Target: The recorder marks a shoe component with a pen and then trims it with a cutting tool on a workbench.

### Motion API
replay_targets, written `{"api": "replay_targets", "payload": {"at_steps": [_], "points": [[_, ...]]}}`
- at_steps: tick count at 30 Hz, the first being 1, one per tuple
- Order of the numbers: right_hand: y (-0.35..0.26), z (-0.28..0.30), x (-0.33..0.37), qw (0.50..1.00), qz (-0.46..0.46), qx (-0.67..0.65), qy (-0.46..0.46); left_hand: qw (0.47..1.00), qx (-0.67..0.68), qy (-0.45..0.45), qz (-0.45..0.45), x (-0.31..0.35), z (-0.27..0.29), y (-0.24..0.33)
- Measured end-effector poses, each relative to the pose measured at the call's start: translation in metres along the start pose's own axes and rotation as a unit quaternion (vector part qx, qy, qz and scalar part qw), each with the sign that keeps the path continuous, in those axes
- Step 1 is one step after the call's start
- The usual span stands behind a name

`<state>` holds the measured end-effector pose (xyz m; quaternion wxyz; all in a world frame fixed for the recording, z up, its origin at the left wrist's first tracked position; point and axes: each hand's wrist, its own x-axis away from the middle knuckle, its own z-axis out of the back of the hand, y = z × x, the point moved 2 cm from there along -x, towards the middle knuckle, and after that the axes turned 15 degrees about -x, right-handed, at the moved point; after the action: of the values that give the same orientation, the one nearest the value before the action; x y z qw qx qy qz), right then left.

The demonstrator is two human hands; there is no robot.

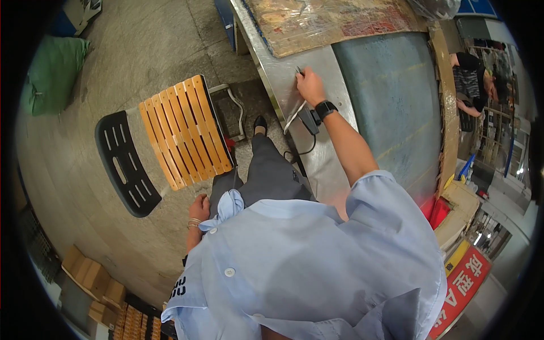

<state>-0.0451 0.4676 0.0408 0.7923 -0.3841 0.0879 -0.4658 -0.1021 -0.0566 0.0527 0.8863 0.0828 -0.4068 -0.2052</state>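
Note:
My right hand point(311, 88) is over the metal tabletop point(323, 68), its fingers closed round a small, thin dark object point(298, 71) whose tip sticks out past them. Its exact kind is too small to tell. A black watch is on that wrist. Just below the wrist, a black device point(309, 120) with a white strip and a dark cable rests on the metal. My left hand point(199, 208) hangs low beside my left thigh, with nothing visible in it; its fingers look loose and are partly hidden.
A chair with wooden slats point(184, 133) and a black backrest stands to my left. Along the right runs a grey-green belt point(396, 107) beneath a stained board point(340, 22). Another person point(473, 82) is at the far right. Cardboard boxes point(93, 275) and a green sack point(55, 73) are leftward.

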Motion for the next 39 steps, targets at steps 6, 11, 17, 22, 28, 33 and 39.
{"api": "replay_targets", "payload": {"at_steps": [6, 11, 17, 22, 28, 33, 39], "points": [[-0.013, -0.011, -0.004, 0.999, 0.006, -0.011, -0.046, 1.000, -0.001, -0.005, -0.016, -0.011, 0.008, 0.007], [-0.018, -0.007, -0.014, 0.997, -0.044, -0.006, -0.060, 0.999, -0.021, 0.001, -0.030, -0.016, 0.013, 0.012], [-0.015, -0.019, -0.012, 0.999, -0.038, -0.001, 0.033, 0.999, -0.003, 0.032, -0.015, -0.012, 0.013, 0.015], [-0.007, -0.011, -0.014, 0.998, 0.024, -0.039, -0.052, 0.999, 0.036, 0.032, 0.008, -0.008, 0.000, 0.000], [0.006, 0.001, -0.016, 0.999, 0.004, 0.037, -0.020, 1.000, 0.026, 0.017, 0.005, -0.002, -0.005, -0.002], [0.004, -0.001, -0.011, 0.997, 0.007, 0.006, -0.079, 1.000, 0.018, 0.011, 0.008, -0.003, -0.011, -0.008], [-0.010, -0.003, -0.005, 0.995, 0.044, 0.028, -0.080, 1.000, 0.022, 0.004, -0.008, -0.011, -0.004, -0.004]]}}
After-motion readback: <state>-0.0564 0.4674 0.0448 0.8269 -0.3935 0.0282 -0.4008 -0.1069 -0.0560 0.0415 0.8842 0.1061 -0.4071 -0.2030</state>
